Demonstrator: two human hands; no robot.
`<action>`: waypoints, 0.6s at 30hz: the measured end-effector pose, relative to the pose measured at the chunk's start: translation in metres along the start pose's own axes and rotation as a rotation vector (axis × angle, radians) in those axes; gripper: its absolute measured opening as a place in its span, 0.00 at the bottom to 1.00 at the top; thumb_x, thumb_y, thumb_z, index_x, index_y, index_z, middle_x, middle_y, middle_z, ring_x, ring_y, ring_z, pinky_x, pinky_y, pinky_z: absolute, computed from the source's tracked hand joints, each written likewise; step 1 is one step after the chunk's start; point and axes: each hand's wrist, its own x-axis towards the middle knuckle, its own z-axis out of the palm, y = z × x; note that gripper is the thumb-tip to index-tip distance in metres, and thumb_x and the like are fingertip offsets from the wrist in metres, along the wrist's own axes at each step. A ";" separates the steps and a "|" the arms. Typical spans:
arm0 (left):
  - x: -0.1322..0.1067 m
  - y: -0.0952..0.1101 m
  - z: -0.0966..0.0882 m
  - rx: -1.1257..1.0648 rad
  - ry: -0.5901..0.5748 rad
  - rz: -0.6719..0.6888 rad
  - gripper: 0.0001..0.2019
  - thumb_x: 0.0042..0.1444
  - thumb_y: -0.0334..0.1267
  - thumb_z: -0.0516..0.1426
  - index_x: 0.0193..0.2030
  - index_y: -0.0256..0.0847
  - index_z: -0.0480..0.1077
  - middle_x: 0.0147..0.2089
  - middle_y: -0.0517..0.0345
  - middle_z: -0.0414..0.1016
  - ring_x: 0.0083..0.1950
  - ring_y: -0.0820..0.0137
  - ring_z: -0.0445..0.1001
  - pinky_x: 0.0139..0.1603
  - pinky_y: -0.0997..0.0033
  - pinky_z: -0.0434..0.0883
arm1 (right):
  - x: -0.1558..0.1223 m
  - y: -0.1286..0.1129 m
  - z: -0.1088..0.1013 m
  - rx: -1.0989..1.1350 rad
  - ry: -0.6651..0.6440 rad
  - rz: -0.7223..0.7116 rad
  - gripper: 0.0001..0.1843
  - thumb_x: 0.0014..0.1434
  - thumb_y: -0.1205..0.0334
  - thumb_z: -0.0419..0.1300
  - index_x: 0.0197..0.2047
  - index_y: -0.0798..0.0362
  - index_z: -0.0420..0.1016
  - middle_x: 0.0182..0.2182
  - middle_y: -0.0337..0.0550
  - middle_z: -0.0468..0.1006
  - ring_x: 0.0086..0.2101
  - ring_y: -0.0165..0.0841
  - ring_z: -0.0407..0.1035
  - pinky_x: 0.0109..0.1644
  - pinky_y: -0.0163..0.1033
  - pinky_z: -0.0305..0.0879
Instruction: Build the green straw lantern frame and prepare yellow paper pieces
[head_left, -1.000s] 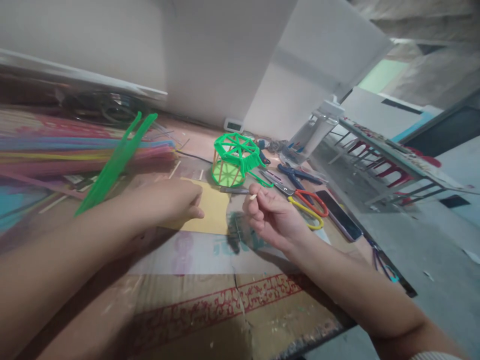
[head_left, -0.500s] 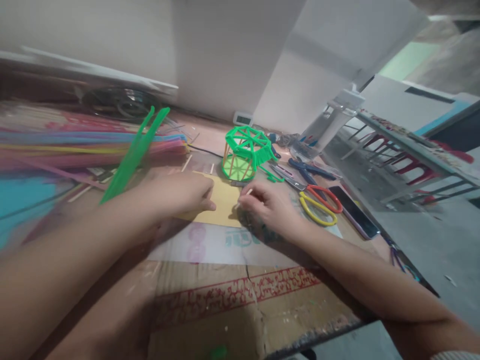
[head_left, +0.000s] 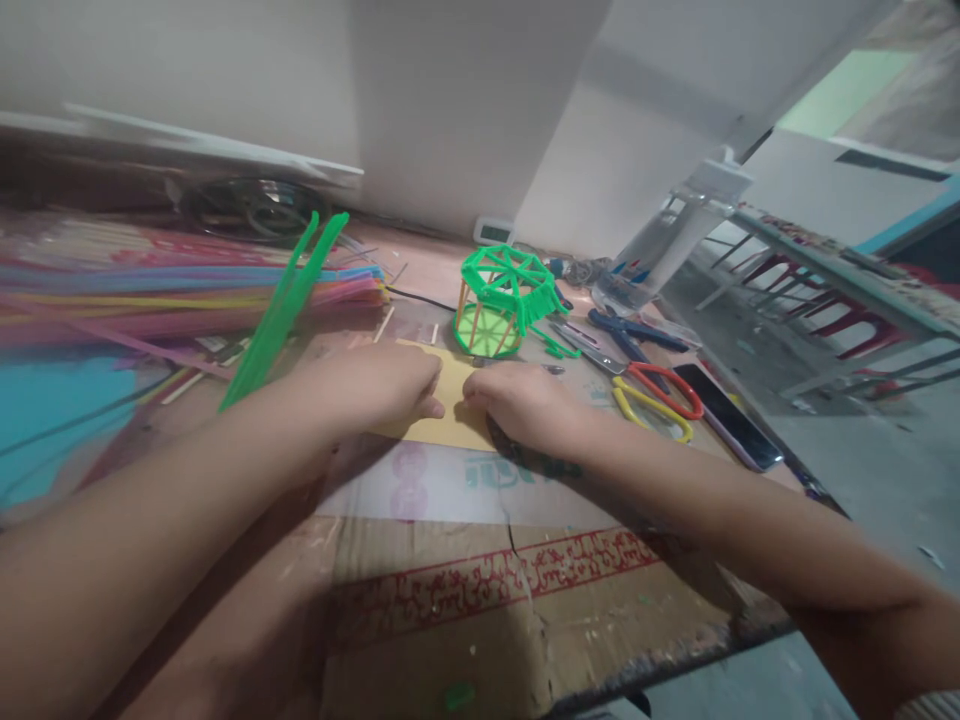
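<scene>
My left hand [head_left: 397, 385] is closed over the yellow card [head_left: 454, 425], thumb and fingertips together; I cannot make out what is in it. Facing it across a narrow gap, my right hand [head_left: 521, 405] is pinched shut at the card's right side. A thin pale stick showed in that pinch half a second ago; the fingers now cover it. Just behind the hands stands a small frame [head_left: 506, 290] of green fuzzy rims and spokes on thin wooden posts, with a light green base. Long green pipe cleaners [head_left: 281, 310] rise beside my left forearm.
Scissors [head_left: 656, 405] with red and yellow handles, blue pliers [head_left: 634, 330] and a phone [head_left: 727, 415] lie at right. A clear bottle [head_left: 667, 240] stands behind them. Bundled coloured pipe cleaners [head_left: 300, 295] fill the left. The cardboard-covered table's edge [head_left: 675, 665] is near me.
My right hand has come closer to my left and turned, so its back faces me and the pale stick no longer shows. The view has shifted slightly; my left hand keeps its closed pose.
</scene>
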 end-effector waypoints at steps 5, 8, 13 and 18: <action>-0.001 -0.001 0.003 0.011 0.009 0.047 0.13 0.56 0.46 0.56 0.34 0.39 0.75 0.33 0.53 0.77 0.27 0.70 0.63 0.29 0.69 0.53 | -0.002 0.002 0.003 0.050 -0.021 -0.052 0.08 0.64 0.65 0.57 0.38 0.52 0.78 0.33 0.44 0.82 0.36 0.34 0.74 0.41 0.37 0.64; 0.000 -0.004 0.005 0.036 0.014 0.035 0.15 0.57 0.49 0.55 0.37 0.40 0.75 0.35 0.52 0.78 0.27 0.69 0.64 0.29 0.68 0.53 | -0.005 0.009 0.001 0.179 0.082 0.107 0.06 0.63 0.66 0.58 0.35 0.52 0.75 0.33 0.44 0.81 0.35 0.34 0.74 0.39 0.37 0.65; 0.011 -0.018 0.017 0.014 0.012 0.062 0.18 0.55 0.56 0.56 0.36 0.43 0.74 0.34 0.52 0.78 0.28 0.66 0.67 0.29 0.66 0.54 | -0.026 0.010 -0.016 1.180 0.251 0.355 0.15 0.62 0.49 0.63 0.33 0.51 0.69 0.24 0.35 0.75 0.22 0.26 0.67 0.27 0.32 0.66; 0.020 -0.030 0.029 -0.036 0.066 0.100 0.17 0.54 0.55 0.57 0.30 0.43 0.71 0.29 0.55 0.75 0.25 0.67 0.65 0.29 0.66 0.53 | -0.053 -0.005 -0.032 1.647 0.273 0.395 0.18 0.55 0.49 0.71 0.32 0.51 0.70 0.20 0.30 0.70 0.18 0.23 0.60 0.21 0.29 0.61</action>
